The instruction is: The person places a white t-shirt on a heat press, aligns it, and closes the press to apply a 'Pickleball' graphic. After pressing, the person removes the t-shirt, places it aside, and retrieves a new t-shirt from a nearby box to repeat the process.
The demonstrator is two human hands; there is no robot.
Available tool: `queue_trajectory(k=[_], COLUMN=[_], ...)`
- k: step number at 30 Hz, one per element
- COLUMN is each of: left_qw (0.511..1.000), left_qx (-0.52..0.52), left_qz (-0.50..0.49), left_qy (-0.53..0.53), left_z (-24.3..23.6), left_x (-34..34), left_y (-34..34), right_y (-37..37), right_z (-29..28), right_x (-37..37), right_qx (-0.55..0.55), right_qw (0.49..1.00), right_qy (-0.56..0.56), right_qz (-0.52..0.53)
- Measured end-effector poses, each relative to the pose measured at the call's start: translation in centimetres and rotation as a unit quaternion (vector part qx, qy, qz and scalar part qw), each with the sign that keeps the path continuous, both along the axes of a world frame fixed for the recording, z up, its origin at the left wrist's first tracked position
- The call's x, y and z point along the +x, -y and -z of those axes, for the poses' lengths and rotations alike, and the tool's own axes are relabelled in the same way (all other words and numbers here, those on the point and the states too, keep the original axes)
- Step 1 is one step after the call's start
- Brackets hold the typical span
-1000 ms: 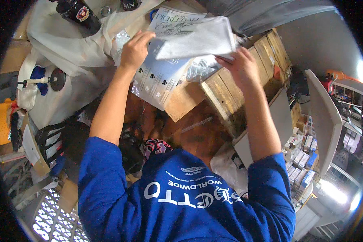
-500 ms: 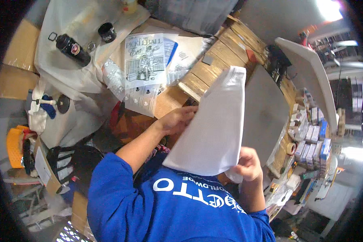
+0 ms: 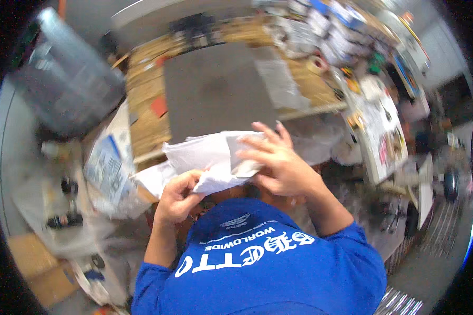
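A white cloth [image 3: 199,155], loosely bunched and folded, is held just below the front edge of a grey flat board [image 3: 215,89] on a wooden bench. My left hand [image 3: 181,194] is closed on the cloth's lower left part. My right hand [image 3: 278,163] grips its right end, fingers spread across the folds and thumb lower down. A little pale inner layer shows under the right fingers, too blurred to make out.
Printed sheets [image 3: 108,168] lie left of the wooden bench [image 3: 147,84]. A translucent covered bundle [image 3: 68,68] is at upper left. Stacked boxes [image 3: 336,31] and a tape roll [image 3: 318,64] are at upper right, a cluttered white surface [image 3: 383,142] at right.
The white cloth was lifted off the printed sheets, turned upright, and is now bunched lower across both hands. The view has swung rightward to face the grey board on the bench.
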State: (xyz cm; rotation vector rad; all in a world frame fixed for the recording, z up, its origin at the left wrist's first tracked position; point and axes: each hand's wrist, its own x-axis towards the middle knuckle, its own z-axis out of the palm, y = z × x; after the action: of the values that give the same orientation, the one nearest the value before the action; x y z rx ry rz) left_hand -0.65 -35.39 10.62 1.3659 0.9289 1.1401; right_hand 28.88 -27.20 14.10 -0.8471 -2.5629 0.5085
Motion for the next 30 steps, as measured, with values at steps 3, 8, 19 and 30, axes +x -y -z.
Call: queue_trajectory(k=[3,8,19,30], left_qw=[0.979,0.911,0.933,0.958], left_qx=[0.038,0.085,-0.047,-0.231], left_qz=[-0.002,0.005,0.187,-0.118], left_qy=[-0.2,-0.404,-0.305,-0.124], left_z=[1.1,2.6,3.5,4.3], left_x=[4.1,8.6,15.2,10.6], left_y=[-2.1,-4.7,-4.3,-3.5], right_y=[-0.7,-1.9,-14.0,-2.5], right_z=[3.1,11.6,22.9,20.0], right_x=[3.7,13.7,25.4,11.5], right_qx=[-0.127,-0.316,-0.457,-0.566], right_qw=[0.991,0.925,0.466,0.817], right_qy=[-0.041,-0.112,-0.578,0.11], right_qz=[0.002,0.176,0.491,-0.014])
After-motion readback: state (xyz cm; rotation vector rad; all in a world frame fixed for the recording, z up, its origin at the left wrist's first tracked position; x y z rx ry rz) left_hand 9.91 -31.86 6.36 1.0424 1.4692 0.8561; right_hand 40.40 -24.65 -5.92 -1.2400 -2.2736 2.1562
